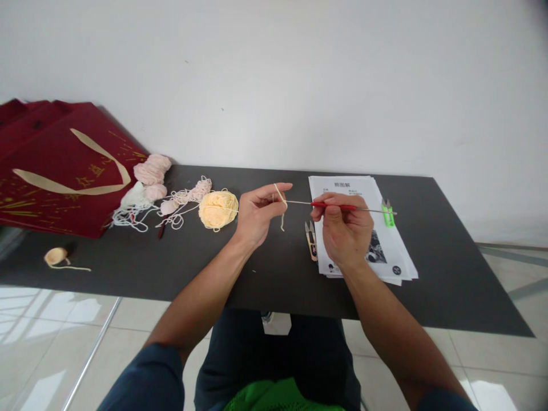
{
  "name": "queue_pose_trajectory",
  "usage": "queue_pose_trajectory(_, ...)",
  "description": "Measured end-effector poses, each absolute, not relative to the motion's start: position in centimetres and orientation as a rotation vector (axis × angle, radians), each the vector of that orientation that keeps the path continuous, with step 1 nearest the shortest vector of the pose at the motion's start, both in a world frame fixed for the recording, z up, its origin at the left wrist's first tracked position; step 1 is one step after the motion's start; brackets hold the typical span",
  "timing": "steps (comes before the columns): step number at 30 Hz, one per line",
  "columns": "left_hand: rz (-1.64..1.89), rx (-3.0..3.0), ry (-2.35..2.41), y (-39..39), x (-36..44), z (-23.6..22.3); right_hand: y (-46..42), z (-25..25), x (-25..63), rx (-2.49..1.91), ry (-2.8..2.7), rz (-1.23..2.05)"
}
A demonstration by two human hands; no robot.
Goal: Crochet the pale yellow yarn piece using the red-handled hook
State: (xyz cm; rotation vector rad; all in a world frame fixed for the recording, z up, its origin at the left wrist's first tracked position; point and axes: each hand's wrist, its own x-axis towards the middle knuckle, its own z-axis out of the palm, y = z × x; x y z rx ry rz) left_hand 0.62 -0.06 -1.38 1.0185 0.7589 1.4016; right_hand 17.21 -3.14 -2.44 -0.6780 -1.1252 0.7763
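Observation:
Over the table's middle, my left hand (258, 214) pinches pale yellow yarn (280, 196) between thumb and fingers. The strand runs over the raised index finger, and a short tail hangs below the thumb. My right hand (347, 231) grips a crochet hook (319, 204) by its red handle, holding it level. Its thin metal shaft points left, and the tip meets the yarn at my left fingertips; exactly how they cross is too small to tell. Just left of my left hand sits a yellow yarn ball (218, 210).
Printed sheets (342, 185) lie under my right hand. Thread snips (311, 241) rest beside them, and green-handled snips (388, 214) lie on their right edge. Pink and white yarn (153, 169) is by dark red gift bags (55, 165). A small crocheted piece (55, 256) sits at the left.

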Motion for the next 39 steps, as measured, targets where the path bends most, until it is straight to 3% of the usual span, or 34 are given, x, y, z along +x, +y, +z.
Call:
queue_pose_trajectory(19,0.996,0.881,0.544,0.6,-0.6,-1.1,-2.8,-1.3,18.1,-0.644,-0.991,1.165)
queue_pose_trajectory(28,1.189,1.117,0.696,0.3,-0.5,-1.4,-3.0,-1.0,17.0,-0.702,-0.668,1.458)
queue_pose_trajectory(39,1.290,1.229,0.857,-0.4,0.7,-1.8,-3.2,-1.6,16.0,-0.713,-0.616,1.417)
